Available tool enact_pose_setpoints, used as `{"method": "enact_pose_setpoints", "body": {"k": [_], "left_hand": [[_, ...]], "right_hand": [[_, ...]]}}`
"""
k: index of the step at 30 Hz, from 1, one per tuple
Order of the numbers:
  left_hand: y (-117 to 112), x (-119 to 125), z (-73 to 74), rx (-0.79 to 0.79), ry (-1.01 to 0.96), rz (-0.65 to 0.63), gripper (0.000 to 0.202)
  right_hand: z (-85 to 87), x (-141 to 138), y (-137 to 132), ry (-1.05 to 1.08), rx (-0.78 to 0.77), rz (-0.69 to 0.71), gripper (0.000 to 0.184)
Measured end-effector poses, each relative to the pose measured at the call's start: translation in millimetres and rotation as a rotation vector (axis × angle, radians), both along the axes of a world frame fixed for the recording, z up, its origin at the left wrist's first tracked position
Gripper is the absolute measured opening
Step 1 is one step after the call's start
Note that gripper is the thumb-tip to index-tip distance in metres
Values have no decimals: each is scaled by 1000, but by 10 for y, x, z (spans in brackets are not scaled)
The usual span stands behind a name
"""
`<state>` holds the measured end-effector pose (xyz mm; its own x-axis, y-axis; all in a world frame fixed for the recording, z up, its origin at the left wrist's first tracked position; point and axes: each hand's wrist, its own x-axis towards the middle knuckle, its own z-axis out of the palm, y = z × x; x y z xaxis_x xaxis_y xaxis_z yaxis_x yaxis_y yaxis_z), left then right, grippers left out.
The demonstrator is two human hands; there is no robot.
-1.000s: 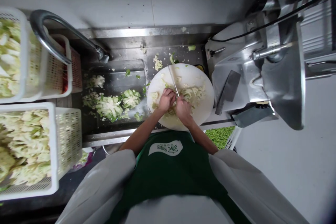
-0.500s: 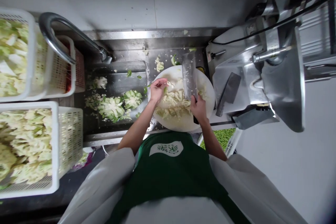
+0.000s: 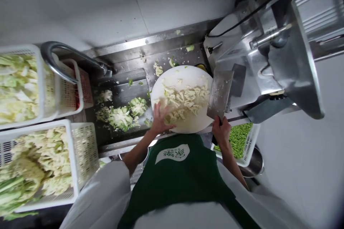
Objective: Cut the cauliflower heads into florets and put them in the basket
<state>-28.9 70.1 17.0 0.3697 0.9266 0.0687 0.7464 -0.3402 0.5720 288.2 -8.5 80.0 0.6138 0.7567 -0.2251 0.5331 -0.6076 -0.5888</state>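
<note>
Cut cauliflower pieces (image 3: 189, 96) lie spread across a round white cutting board (image 3: 172, 75). At the board's left edge my left hand (image 3: 160, 118) has its fingers spread, with the fingertips beside the nearest pieces; nothing is held in it. My right hand (image 3: 221, 130) grips the black handle of a cleaver (image 3: 220, 93). The broad blade points away from me over the board's right edge, apart from the cauliflower. Behind that blade, a second cleaver (image 3: 238, 78) lies on the metal base of the machine.
Cauliflower trimmings (image 3: 120, 117) lie in the sink (image 3: 123, 89) under a curved faucet (image 3: 57, 68). White baskets of cauliflower (image 3: 70, 157) and pale leafy pieces (image 3: 40, 89) stand at left. A slicing machine (image 3: 292, 61) is at right, above a basket of chopped greens (image 3: 238, 139).
My right hand has carried the cleaver rightward, off the cauliflower to the board's edge. My left hand has moved down toward me and spread its fingers. The view has tilted.
</note>
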Motion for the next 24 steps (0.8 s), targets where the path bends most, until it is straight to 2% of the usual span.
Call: {"method": "enact_pose_setpoints", "body": {"k": [1, 3, 6, 8, 12, 16, 18, 20, 22, 24], "left_hand": [[-90, 122, -44, -2, 26, 8, 111], [-129, 435, -89, -3, 83, 38, 112], [74, 894, -41, -21, 155, 42, 112], [257, 1085, 25, -35, 191, -9, 109], [425, 1149, 84, -31, 234, -77, 80], [280, 1020, 47, 32, 199, -68, 64], [188, 983, 53, 26, 186, -47, 67], [154, 1016, 96, -15, 225, -21, 81], [202, 1135, 163, -62, 322, -11, 101], [307, 1305, 224, -99, 435, -33, 111]], "right_hand": [[-15, -12, -48, 2, -11, -9, 43], [-36, -28, -108, 7, -22, -19, 42], [-52, -11, -151, -2, -21, -20, 40], [-58, 24, -177, -17, -12, -9, 38], [-75, 83, -261, -21, 4, 14, 35], [-100, 99, -382, 43, -27, 8, 35], [-119, 111, -451, 64, -39, -1, 35], [-141, 133, -517, 71, -50, -11, 35], [-160, 164, -573, 73, -74, -20, 35], [-172, 199, -613, 80, -97, -26, 35]]}}
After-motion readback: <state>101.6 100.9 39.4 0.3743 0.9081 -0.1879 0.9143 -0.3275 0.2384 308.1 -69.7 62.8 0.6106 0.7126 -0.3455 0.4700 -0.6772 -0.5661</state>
